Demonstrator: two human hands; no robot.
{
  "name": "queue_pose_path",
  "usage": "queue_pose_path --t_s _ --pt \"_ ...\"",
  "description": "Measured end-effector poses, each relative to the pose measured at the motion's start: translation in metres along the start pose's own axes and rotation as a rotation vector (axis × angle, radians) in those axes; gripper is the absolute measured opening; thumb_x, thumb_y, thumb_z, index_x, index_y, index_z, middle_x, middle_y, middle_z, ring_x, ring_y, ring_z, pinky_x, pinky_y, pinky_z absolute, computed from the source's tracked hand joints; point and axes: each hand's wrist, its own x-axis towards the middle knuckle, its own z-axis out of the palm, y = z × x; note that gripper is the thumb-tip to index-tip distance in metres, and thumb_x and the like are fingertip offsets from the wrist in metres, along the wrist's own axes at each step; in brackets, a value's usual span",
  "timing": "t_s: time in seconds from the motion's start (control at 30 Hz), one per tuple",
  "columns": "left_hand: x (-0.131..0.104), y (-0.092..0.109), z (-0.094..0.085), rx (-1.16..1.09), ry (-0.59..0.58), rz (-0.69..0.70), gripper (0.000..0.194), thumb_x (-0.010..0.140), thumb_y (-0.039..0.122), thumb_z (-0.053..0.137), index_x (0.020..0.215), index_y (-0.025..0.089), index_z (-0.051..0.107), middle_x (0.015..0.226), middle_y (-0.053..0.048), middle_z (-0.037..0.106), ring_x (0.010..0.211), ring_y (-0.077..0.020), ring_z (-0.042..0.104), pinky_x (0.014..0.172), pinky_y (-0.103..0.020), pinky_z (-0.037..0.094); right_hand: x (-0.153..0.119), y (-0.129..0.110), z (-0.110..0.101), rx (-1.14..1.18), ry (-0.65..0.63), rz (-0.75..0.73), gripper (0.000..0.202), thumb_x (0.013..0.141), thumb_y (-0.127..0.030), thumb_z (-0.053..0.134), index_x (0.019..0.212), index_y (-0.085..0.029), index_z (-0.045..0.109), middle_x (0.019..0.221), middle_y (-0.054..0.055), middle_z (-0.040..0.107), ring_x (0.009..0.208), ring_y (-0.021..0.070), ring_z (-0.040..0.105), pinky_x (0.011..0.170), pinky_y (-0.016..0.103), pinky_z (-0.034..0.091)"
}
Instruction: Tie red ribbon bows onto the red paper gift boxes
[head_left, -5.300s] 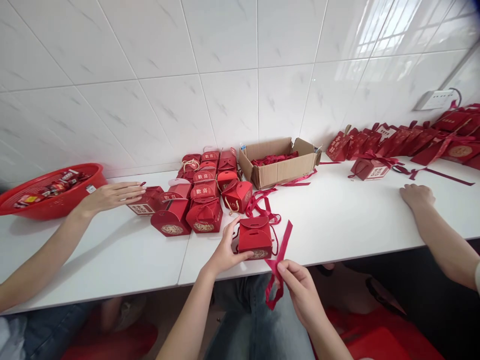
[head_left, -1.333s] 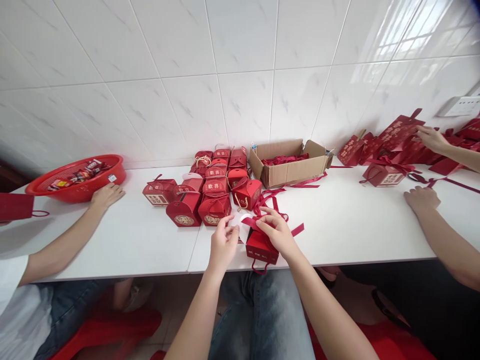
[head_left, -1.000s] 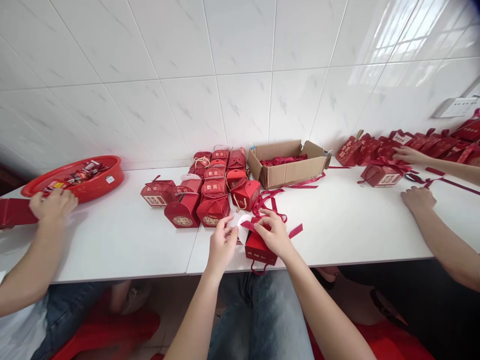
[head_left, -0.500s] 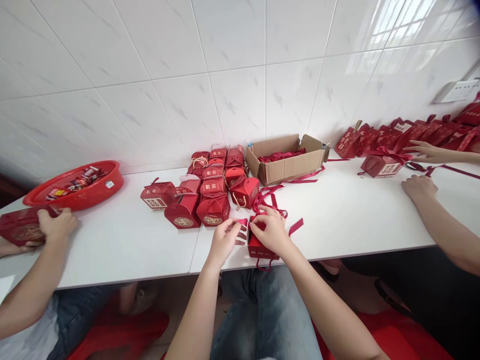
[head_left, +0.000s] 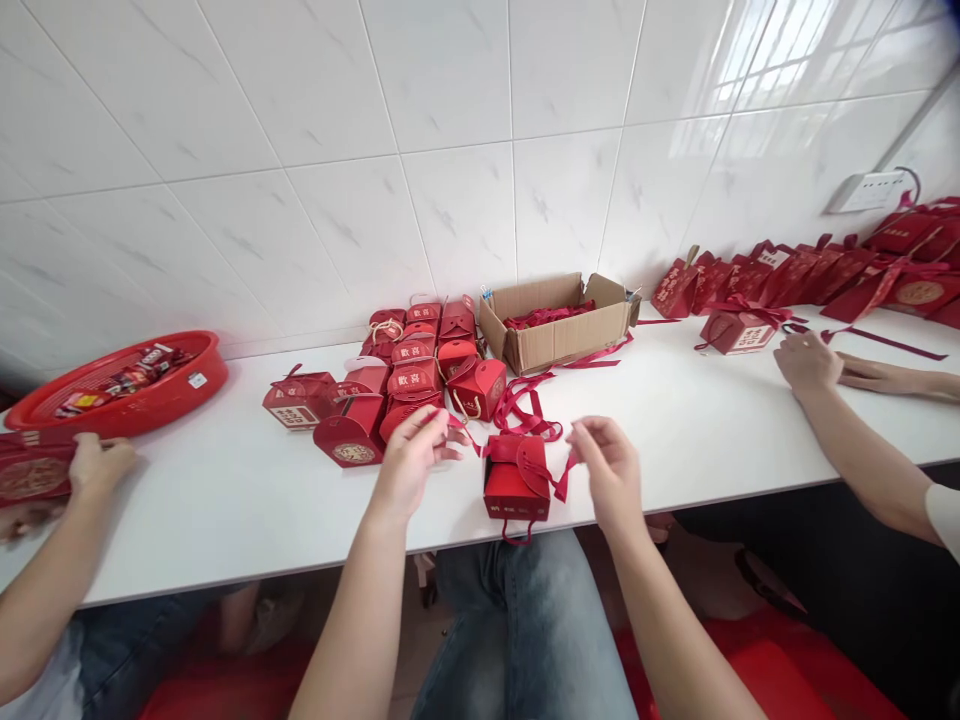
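Now both hands have moved apart from the red box (head_left: 516, 478) at the counter's front edge, the left hand (head_left: 409, 462) and right hand (head_left: 609, 468) each pinching one ribbon end, tightening it.

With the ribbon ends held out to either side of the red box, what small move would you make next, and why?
Probably draw both ends outward to snug the tie. The left hand and right hand each pinch a ribbon end on opposite sides of the small red box, and the ribbon looks slack across its closed top.
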Motion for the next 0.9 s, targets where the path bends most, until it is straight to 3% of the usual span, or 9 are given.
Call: queue_pose_path --t_s 0.07,0.13,0.2,0.3,0.4,0.6,0.8,0.9 --pt "0.003 0.018 -0.003 -0.043 0.018 0.058 0.024 0.068 0.034 0.069 0.071 0.017 0.053 0.060 0.003 0.054 0.060 -0.0144 0.063 0.048 -0.022 0.048 -0.013 0.007 -0.021 0.147 -0.056 0.238 0.031 0.081 -0.046 0.058 0.066 -0.019 0.056 0.053 -0.002 0.048 0.046 0.0097 0.039 0.045 0.024 0.030" --pt "0.006 0.032 -0.005 -0.056 0.032 0.112 0.023 0.067 0.032 0.070 0.070 0.016 0.054 0.059 0.004 0.052 0.056 -0.0136 0.062 0.044 -0.020 0.046 -0.029 0.019 -0.036 0.228 -0.161 0.520 0.039 0.080 -0.051 0.058 0.060 -0.018 0.055 0.044 -0.003 0.040 0.038 0.0073 0.029 0.039 0.024 0.016" --pt "0.007 0.043 -0.006 -0.041 0.027 0.160 0.021 0.068 0.031 0.069 0.069 0.016 0.055 0.065 0.002 0.057 0.056 -0.0137 0.063 0.043 -0.020 0.045 -0.045 0.030 -0.042 0.312 -0.249 0.746 0.040 0.080 -0.054 0.056 0.064 -0.017 0.061 0.044 -0.004 0.036 0.036 0.0056 0.020 0.040 0.025 0.008" --pt "0.005 0.055 -0.007 -0.002 -0.010 0.229 0.022 0.072 0.032 0.066 0.065 0.015 0.054 0.086 -0.006 0.067 0.061 -0.0147 0.064 0.043 -0.021 0.046 -0.058 0.038 -0.040 0.490 -0.269 0.896 0.034 0.081 -0.052 0.057 0.082 -0.019 0.068 0.051 -0.003 0.038 0.038 0.0051 0.016 0.040 0.026 0.008" --pt "0.003 0.064 -0.006 0.027 -0.040 0.271 0.027 0.076 0.033 0.064 0.060 0.015 0.051 0.094 -0.009 0.069 0.063 -0.0152 0.065 0.044 -0.022 0.046 -0.053 0.039 -0.037 0.630 -0.222 0.923 0.029 0.078 -0.046 0.064 0.088 -0.019 0.068 0.060 -0.001 0.046 0.039 0.0048 0.019 0.037 0.024 0.010" --pt "0.004 0.080 -0.007 0.085 -0.074 0.345 0.023 0.075 0.034 0.067 0.064 0.015 0.059 0.076 -0.005 0.069 0.059 -0.0139 0.063 0.048 -0.022 0.048 -0.019 0.053 -0.031 0.803 -0.284 0.876 0.024 0.073 -0.037 0.070 0.084 -0.018 0.060 0.055 -0.006 0.046 0.037 0.0036 0.027 0.031 0.016 0.020" --pt "0.010 0.098 -0.013 0.160 -0.113 0.353 0.014 0.072 0.027 0.072 0.072 0.014 0.067 0.072 -0.003 0.068 0.063 -0.0129 0.063 0.060 -0.024 0.053 0.009 0.039 -0.024 0.910 0.004 0.809 0.017 0.070 -0.017 0.071 0.073 -0.019 0.053 0.059 -0.005 0.051 0.044 0.0038 0.040 0.039 0.013 0.035" --pt "0.008 0.101 -0.015 0.201 -0.120 0.352 0.015 0.068 0.023 0.075 0.078 0.014 0.068 0.077 -0.004 0.069 0.066 -0.0125 0.063 0.062 -0.024 0.053 0.021 0.021 -0.022 0.856 -0.011 0.627 0.015 0.067 -0.014 0.067 0.073 -0.020 0.056 0.067 -0.004 0.056 0.048 0.0055 0.042 0.040 0.016 0.035"
